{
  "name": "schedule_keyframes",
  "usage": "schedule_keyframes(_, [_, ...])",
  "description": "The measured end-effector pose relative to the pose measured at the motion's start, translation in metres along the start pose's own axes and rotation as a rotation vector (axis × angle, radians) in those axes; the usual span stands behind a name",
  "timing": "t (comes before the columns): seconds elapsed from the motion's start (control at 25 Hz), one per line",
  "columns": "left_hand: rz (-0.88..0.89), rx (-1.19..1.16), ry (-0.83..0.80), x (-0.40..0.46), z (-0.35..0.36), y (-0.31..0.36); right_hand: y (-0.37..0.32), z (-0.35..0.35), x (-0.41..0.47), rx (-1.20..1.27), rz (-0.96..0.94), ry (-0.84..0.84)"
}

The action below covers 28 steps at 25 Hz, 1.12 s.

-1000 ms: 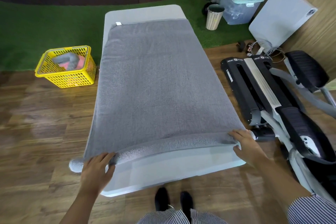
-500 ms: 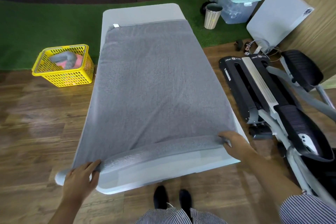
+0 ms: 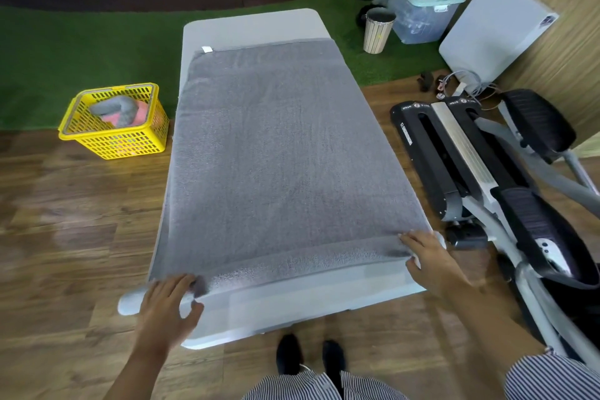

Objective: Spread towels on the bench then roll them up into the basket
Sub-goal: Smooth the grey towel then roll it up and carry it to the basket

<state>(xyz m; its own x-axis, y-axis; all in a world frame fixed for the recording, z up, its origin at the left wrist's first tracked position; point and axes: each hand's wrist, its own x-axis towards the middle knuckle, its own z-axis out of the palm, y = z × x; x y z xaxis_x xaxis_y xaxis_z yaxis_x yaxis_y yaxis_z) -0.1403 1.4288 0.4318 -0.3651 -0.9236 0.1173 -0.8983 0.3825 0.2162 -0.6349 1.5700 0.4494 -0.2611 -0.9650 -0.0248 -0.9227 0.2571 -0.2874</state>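
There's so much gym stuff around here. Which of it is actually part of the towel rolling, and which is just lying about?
Part of the job:
grey towel
bench
yellow basket
left hand and right hand, both on the towel's rolled near edge

Just lying about:
elliptical trainer
waste bin
clear storage box
white panel

The towel [image 3: 285,153] is grey terry cloth, matt and nubbly, with a smoother woven band by the grip of both hands. The desk [image 3: 292,305] under it looks like pale, smooth, faintly shiny vinyl. The basket [image 3: 130,143] is glossy yellow perforated plastic. The floor [image 3: 65,221] is polished wood plank.
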Motion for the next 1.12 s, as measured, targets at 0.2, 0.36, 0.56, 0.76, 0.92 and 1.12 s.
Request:
schedule_keyframes(0.2, [0.035,0.003,-0.059,0.003,-0.001,0.001,0.002,-0.002,0.013,-0.005,0.072,-0.155])
schedule_keyframes(0.36, [0.148,-0.046,-0.016,0.002,-0.002,0.007,0.007,-0.012,0.02,-0.097,0.136,-0.203])
schedule_keyframes(0.56, [0.095,-0.063,0.077,0.004,0.008,0.01,-0.001,-0.003,0.012,-0.14,0.022,-0.196])
schedule_keyframes(0.76, [0.064,-0.163,0.088,0.005,0.008,0.022,-0.002,0.003,0.007,-0.165,0.055,-0.209])
schedule_keyframes(0.92, [0.104,-0.24,0.05,0.005,0.002,0.038,-0.035,0.019,0.009,-0.284,-0.045,-0.134])
schedule_keyframes(1.12, [-0.06,-0.313,0.029,-0.013,0.007,0.037,-0.118,0.052,0.023,-0.19,-0.37,-0.102])
